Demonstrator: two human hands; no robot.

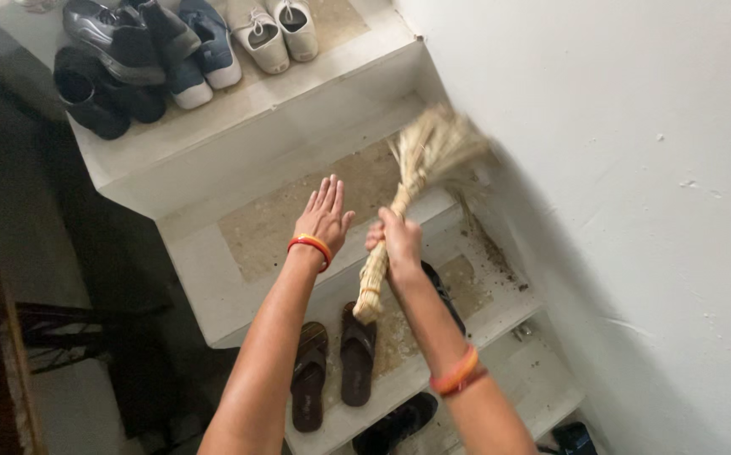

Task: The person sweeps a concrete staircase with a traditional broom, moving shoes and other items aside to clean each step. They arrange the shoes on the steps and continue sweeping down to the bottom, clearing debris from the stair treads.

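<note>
Both hands are out over the stairs. My right hand [399, 244] is closed in a fist round the bound handle of a straw broom [408, 198], gripping about midway up the shaft; my left hand [325, 215] is flat open, fingers together, holding nothing, just beside the broom but apart from it.

The broom slants up toward the white wall [618, 211], its bristle head blurred over the second step [298, 211] near the corner. I judge it light and dry — stiff where it is tied, springy and loose at the tips, likely to shed. The tight bound part is the place to hold; the butt end sticks out below my fist.

Brown sandals [332, 371] sit on the lower step under my arms, with dirt scattered by the wall — more shoes [172, 50] crowd the top landing.
</note>
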